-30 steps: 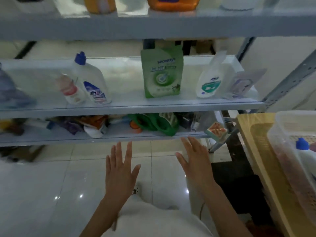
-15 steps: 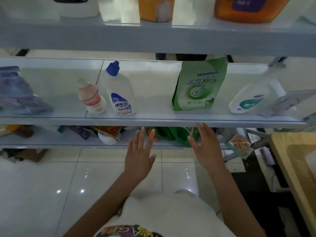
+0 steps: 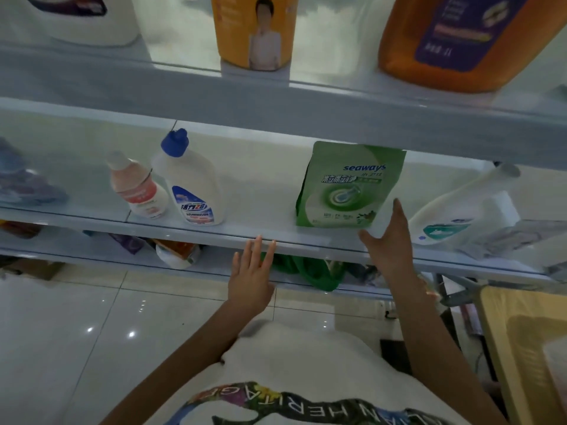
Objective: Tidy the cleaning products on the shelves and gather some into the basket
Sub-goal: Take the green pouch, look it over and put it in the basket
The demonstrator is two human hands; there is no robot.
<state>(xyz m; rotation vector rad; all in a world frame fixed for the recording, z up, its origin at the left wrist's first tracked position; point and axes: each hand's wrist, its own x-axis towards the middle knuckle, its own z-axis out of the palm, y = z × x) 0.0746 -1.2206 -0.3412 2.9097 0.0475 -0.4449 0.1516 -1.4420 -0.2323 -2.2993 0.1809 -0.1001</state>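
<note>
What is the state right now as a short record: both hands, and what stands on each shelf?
left: left hand open, fingers straight, before the middle shelf's front edge, holding nothing
right: right hand open, spread beside the green stand-up plastic pouch at its lower right corner; contact unclear
middle shelf: pouch upright; white plastic bottle with blue cap and small pink-labelled bottle upright, side by side; white teal-labelled bottle leaning
top shelf: large orange plastic jug, yellow-orange bottle
</note>
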